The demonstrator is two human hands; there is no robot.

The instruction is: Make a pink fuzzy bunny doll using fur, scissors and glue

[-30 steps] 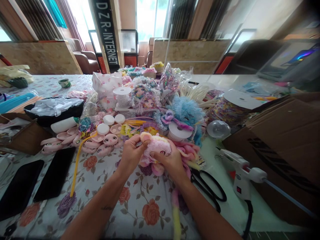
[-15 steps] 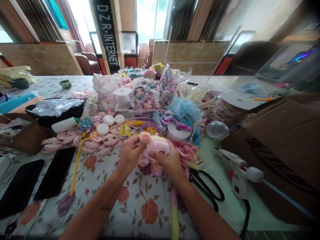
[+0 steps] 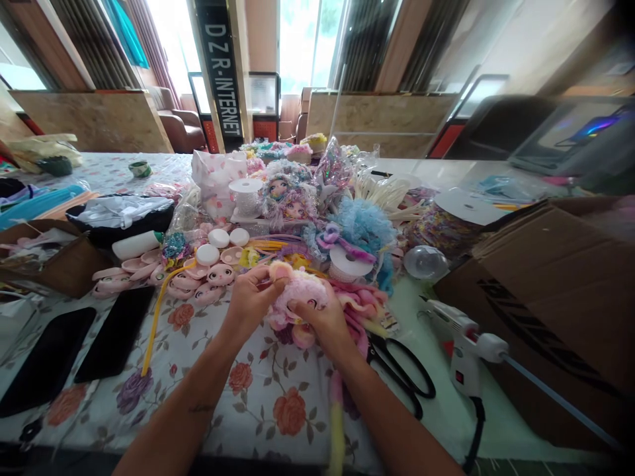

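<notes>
A fluffy pink doll head [image 3: 301, 291] with a painted face is held above the flowered tablecloth. My right hand [image 3: 325, 317] grips it from the right, thumb pressed across its front. My left hand [image 3: 255, 294] pinches the small cream-and-pink fuzzy ear [image 3: 280, 271] at the head's upper left. Beside my right hand lie pink and yellow fuzzy strands [image 3: 360, 307], and one strand [image 3: 337, 416] trails down toward the table's front edge. Behind my hands sit bare doll faces [image 3: 221, 275] and white round caps [image 3: 207, 254]. The undersides of my fingers are hidden.
Black-handled scissors [image 3: 404, 370] and a white glue gun [image 3: 459, 337] lie to the right, by a cardboard box [image 3: 550, 317]. Two dark phones [image 3: 116, 334] rest at left near a yellow fuzzy stem [image 3: 155, 324]. Ribbon spools [image 3: 351, 261] and blue fluff [image 3: 364, 225] stand behind.
The view has shifted a little, so the scene sits slightly differently in the frame. Both hands still hold the doll head, and the fuzzy ear shows more clearly beside my left fingers.
</notes>
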